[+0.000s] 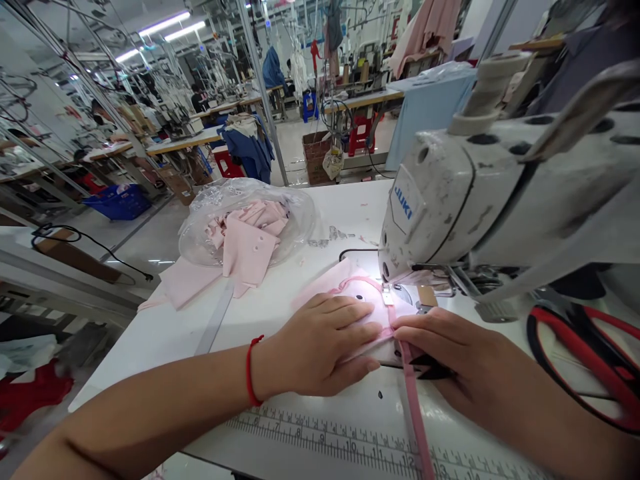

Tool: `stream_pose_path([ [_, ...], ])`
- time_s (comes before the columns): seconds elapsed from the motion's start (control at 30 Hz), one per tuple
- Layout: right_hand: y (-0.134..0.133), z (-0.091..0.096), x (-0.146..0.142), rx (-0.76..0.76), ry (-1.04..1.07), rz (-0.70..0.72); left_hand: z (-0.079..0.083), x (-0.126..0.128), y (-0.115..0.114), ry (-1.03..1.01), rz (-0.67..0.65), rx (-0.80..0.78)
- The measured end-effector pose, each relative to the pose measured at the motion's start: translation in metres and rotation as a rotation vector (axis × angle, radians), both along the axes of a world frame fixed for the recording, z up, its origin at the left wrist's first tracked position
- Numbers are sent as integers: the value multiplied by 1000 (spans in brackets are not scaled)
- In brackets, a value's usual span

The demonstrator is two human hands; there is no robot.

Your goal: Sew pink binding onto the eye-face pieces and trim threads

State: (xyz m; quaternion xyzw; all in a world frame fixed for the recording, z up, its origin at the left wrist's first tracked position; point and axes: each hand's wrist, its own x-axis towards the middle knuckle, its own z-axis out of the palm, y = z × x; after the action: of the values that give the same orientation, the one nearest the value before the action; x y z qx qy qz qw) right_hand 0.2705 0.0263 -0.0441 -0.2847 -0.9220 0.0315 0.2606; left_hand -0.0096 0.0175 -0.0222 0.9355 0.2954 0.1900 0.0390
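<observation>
Pale pink fabric [367, 310] lies beneath the presser foot [387, 297] of a worn white sewing machine [435, 193], whose head stands toward two o'clock from that foot. Our left hand [325, 340], at eight o'clock, rests palm down on the fabric, fingers close together and slightly bent, thumb set apart; a red cord [249, 373] circles that wrist. Our right hand [460, 353], at four o'clock, pinches a darker pink strip [413, 400] at its fingertips, just on our side of the foot. From there the strip trails to six o'clock, across the ruler scale [327, 437] along the near side of the desk [345, 203]. Some dark pointed tool [431, 368] shows beneath our right hand; we cannot tell how it is held. Toward ten o'clock, a clear plastic bag [193, 230] holds pink pieces [250, 247]. Beyond our right hand, between three and four o'clock, are red-and-black scissors [593, 353].
</observation>
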Motion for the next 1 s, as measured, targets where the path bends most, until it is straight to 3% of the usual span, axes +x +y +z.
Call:
stream_pose_path([
  [0.33,4,-15,-4,11,-13,-24,-2,-1,3,-38,29,-17],
  [0.6,4,4,8,12,-4,-43,-1,0,0,8,17,-20],
  [1.0,1,12,0,72,-17,31,-2,2,-2,3,-16,-13],
])
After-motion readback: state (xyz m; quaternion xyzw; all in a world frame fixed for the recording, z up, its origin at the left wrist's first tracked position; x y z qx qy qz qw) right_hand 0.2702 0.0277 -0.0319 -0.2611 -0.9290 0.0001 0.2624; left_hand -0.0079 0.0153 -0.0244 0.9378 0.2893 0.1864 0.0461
